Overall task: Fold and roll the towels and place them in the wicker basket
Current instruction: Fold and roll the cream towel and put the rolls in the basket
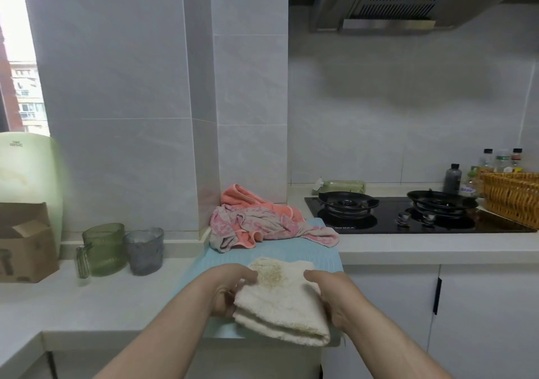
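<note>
Your single head-worn wide-angle camera looks forward and down, close over the counter point(116, 300), facing the tiled kitchen wall point(379, 101).

folded towel point(280, 300) on the mat point(326, 250), towel heap point(262, 221) behind, cups point(122, 250) left, stove point(388, 218) right, basket point(510, 200) apparently at its far end

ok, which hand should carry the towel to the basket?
Right, probably. The basket sits far right past the stove; the right hand grips the towel on that side. The left hand would cross over.
</note>
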Tool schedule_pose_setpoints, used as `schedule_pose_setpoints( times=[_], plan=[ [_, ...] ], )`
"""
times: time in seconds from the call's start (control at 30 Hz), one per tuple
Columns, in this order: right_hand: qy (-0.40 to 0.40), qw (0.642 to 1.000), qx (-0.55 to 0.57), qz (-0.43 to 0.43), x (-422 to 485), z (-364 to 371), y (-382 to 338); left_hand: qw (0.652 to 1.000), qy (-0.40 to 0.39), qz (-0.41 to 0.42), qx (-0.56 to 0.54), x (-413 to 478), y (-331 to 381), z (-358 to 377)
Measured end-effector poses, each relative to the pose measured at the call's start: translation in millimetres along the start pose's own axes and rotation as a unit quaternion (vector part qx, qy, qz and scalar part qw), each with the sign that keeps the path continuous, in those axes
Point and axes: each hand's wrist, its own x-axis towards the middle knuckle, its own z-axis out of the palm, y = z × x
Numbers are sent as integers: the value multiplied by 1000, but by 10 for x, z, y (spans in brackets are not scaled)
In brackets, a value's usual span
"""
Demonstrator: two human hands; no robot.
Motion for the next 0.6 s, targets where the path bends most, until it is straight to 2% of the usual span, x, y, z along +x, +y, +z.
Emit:
schedule_pose_setpoints(
  times=[0.07, 0.17, 0.27, 0.37, 0.5, 0.53, 0.6],
  plan=[
    [16, 998, 46, 29, 81, 27, -33, 1000, -20, -6, 18, 84, 16, 20],
    [10, 999, 18, 45, 109, 72, -47, 998, -32, -12, 54, 151, 36, 9],
    [2, 998, -60, 25, 65, 102, -33, 996, -49, -5, 69, 145, 15, 34],
    [-18, 997, -71, -31, 24, 123, -65, 997, -51, 53, 38, 146, -24, 66],
    [-65, 993, 29, -95, 53, 62, -192, 986, -42, 160, -32, 218, -132, 27],
    [-90, 988, 97, -85, 91, 41, -204, 979, -29, 189, -68, 265, -162, 2],
    [-147, 952, 265, -36, 131, 24, -177, 958, 9, 231, -168, 361, -180, -26]
  ],
)
